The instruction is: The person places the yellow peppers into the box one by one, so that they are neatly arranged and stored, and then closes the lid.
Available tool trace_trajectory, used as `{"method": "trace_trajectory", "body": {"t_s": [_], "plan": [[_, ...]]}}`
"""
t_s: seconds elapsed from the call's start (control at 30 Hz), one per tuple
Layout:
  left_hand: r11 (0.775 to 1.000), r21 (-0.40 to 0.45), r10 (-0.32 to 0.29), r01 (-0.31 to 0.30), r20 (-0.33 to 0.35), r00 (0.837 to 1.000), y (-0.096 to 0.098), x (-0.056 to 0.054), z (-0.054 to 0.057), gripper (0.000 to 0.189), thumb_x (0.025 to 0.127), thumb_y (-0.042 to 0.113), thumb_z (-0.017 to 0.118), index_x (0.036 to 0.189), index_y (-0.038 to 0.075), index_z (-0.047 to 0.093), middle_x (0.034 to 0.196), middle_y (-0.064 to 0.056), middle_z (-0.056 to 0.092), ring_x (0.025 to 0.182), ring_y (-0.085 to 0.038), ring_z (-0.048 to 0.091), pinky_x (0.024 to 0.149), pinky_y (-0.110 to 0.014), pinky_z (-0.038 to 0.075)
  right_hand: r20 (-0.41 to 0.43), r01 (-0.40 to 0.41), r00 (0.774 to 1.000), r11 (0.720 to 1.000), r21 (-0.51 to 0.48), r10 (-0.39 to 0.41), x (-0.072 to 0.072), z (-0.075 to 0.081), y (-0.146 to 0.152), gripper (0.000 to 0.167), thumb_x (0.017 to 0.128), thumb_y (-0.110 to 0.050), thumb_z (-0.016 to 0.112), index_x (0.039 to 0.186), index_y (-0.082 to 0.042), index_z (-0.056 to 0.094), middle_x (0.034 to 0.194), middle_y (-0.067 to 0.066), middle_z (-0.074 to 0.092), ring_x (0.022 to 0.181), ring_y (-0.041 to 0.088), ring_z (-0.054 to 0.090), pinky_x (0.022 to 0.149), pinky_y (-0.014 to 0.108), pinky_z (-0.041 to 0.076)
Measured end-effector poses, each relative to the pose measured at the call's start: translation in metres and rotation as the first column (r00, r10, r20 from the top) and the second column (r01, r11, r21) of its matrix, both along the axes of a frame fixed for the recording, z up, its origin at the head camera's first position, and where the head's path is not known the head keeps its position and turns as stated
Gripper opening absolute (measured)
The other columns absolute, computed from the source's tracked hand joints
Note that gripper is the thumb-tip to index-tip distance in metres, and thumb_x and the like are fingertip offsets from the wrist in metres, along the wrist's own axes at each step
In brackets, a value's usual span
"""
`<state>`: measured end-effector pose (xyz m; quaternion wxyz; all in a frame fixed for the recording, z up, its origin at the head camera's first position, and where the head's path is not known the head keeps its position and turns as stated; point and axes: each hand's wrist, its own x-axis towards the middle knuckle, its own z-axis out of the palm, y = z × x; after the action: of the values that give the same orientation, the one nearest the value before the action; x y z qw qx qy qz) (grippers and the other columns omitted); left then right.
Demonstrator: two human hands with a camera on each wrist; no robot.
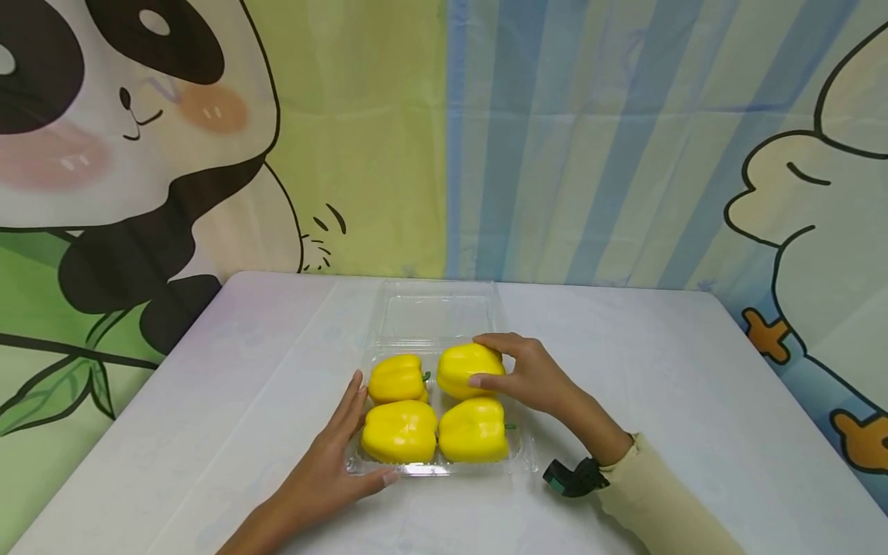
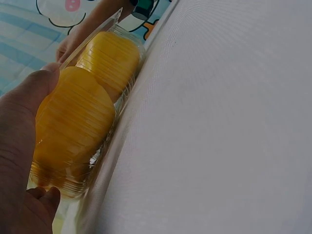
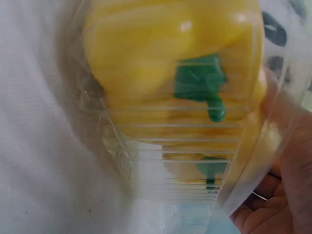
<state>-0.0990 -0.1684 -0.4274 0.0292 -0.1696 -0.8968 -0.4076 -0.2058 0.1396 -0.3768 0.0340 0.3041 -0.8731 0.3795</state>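
A clear plastic clamshell box [image 1: 525, 456] lies with its lid [image 1: 438, 312] folded back on the table. Inside it are several yellow bell peppers with green stems, two in front, a left one [image 1: 398, 432] and a right one [image 1: 474, 430], and a smaller one [image 1: 397, 379] at the back left. My right hand [image 1: 530, 374] grips the back-right yellow bell pepper [image 1: 463, 370] between thumb and fingers. Along the box's left side my left hand [image 1: 329, 455] rests with straight fingers, its thumb [image 2: 41, 85] at the front rim. In the right wrist view, green stems [image 3: 200, 80] show through the ribbed wall.
A white-covered table [image 1: 638, 370] carries the box. Behind it hangs a printed curtain [image 1: 555, 139] with a cartoon panda and stripes. A small black device [image 1: 576, 476] is on the right wrist, by the cream sleeve [image 1: 652, 493].
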Motion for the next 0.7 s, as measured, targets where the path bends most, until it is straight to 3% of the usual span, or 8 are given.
{"method": "trace_trajectory", "body": {"t_s": [0.2, 0.7], "plan": [[1.0, -0.002, 0.0, 0.0, 0.001, 1.0, 0.0003, 0.0002, 0.0006, 0.116, 0.073, 0.05, 0.082, 0.156, 0.006, 0.014, 0.163, 0.002, -0.004, 0.142, -0.027, 0.023, 0.108, -0.053, 0.025, -0.044, 0.002, 0.999, 1.0, 0.013, -0.002, 0.0025, -0.0004, -0.0021, 0.059, 0.081, -0.032, 0.081, 0.128, -0.002, 0.062, 0.129, 0.011, 0.056, 0.117, 0.029, 0.051, 0.095, 0.045, 0.049], [1.0, -0.014, 0.003, -0.003, -0.01, 1.0, -0.0002, 0.0007, 0.0009, 0.116, 0.073, 0.051, 0.081, 0.156, 0.006, 0.013, 0.163, -0.001, -0.002, 0.141, -0.029, 0.025, 0.108, -0.055, 0.025, -0.09, -0.01, 0.996, 1.0, 0.01, 0.011, 0.0045, -0.0054, -0.0057, 0.06, 0.08, -0.031, 0.082, 0.128, -0.001, 0.063, 0.128, 0.011, 0.057, 0.115, 0.027, 0.053, 0.094, 0.044, 0.05]]}}
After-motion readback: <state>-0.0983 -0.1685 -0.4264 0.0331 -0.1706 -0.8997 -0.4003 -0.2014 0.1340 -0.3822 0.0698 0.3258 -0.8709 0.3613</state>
